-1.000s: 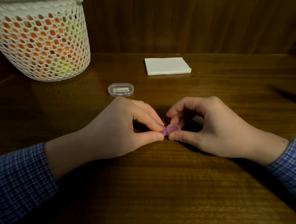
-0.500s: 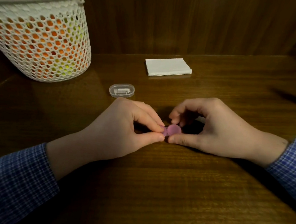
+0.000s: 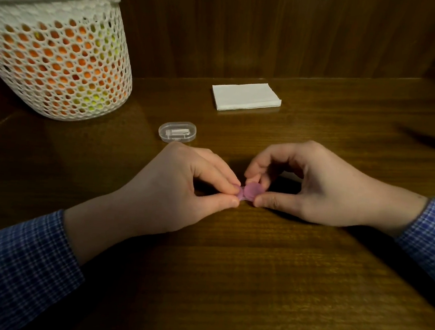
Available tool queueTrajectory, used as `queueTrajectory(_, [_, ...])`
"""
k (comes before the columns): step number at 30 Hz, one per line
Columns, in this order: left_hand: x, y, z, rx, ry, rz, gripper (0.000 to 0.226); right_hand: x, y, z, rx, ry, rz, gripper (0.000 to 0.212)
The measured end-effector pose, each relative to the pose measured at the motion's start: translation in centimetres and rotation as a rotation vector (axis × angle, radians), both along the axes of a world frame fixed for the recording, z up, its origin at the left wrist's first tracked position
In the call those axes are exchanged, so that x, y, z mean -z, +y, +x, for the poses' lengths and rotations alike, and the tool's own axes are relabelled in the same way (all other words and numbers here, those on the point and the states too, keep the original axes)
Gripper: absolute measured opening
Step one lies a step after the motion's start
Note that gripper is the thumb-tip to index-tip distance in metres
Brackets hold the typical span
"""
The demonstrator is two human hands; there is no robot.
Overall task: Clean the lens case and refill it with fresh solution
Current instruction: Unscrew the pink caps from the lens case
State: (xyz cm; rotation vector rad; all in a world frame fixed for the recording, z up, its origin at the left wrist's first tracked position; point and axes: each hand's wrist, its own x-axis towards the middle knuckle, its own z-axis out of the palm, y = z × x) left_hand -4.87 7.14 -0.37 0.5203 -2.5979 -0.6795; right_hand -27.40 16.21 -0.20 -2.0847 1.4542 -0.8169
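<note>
Lens case (image 3: 250, 192) mostly hidden, apparently pinched between both hands.

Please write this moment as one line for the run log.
left hand: pinches purple lens case | right hand: grips its cap | case: low over table

Table (image 3: 252, 288) is dark wood with a slight sheen, grain showing, same wood on the back panel (image 3: 277, 32). Lens case (image 3: 251, 191) looks like matt purple plastic. Clear glossy plastic box (image 3: 177, 131) near the middle, white perforated plastic basket (image 3: 58, 64) at the back left corner, matt paper napkins (image 3: 245, 96) by the back edge. Sleeves (image 3: 15, 265) are checked cloth.
</note>
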Motion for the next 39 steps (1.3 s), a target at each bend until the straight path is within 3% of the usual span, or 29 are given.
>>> queueTrajectory(5, [0.10, 0.03, 0.03, -0.001, 0.006, -0.010, 0.017, 0.45, 0.48, 0.76, 0.083, 0.055, -0.077, 0.043])
queueTrajectory(11, [-0.02, 0.05, -0.01, -0.003, -0.011, 0.003, 0.018, 0.02, 0.36, 0.72, 0.054, 0.011, -0.016, 0.034])
queueTrajectory(17, [-0.09, 0.10, -0.05, -0.003, -0.020, 0.004, 0.021, 0.13, 0.62, 0.91, 0.106, 0.045, -0.046, 0.044])
queueTrajectory(25, [-0.12, 0.14, -0.07, -0.009, -0.012, 0.027, 0.020, 0.11, 0.43, 0.65, 0.063, 0.011, -0.021, 0.029])
queueTrajectory(32, [-0.11, 0.15, -0.03, -0.011, -0.018, 0.018, 0.021, 0.36, 0.43, 0.91, 0.111, 0.038, -0.063, 0.042])
queueTrajectory(39, [-0.02, 0.07, -0.05, -0.012, -0.010, 0.024, 0.017, 0.41, 0.33, 0.53, 0.053, -0.004, -0.013, 0.026])
